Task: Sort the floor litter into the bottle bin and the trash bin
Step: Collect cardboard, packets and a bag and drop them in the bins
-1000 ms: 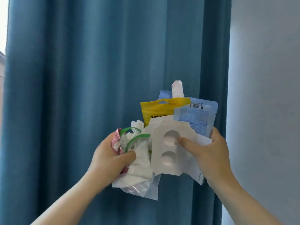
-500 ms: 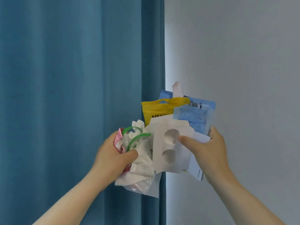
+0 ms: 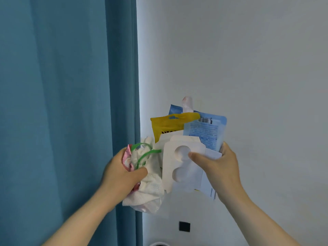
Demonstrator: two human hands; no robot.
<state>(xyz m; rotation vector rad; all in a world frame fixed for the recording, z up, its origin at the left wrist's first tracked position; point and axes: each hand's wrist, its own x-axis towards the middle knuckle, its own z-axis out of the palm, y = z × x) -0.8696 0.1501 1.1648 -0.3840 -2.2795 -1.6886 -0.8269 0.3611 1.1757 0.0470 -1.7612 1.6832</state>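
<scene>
Single head-worn camera looks forward, close, at curtain [image 3: 62, 103] and wall [image 3: 248, 50].

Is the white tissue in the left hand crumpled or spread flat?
Crumpled: the tissue bunches in folds in the left hand, green strips looped across it.

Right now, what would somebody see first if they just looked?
The big bunch of litter held up in the middle: the right hand grips a white card tray, a yellow packet and a blue packet. The left hand grips crumpled white tissue. A blue curtain fills the left side.
</scene>
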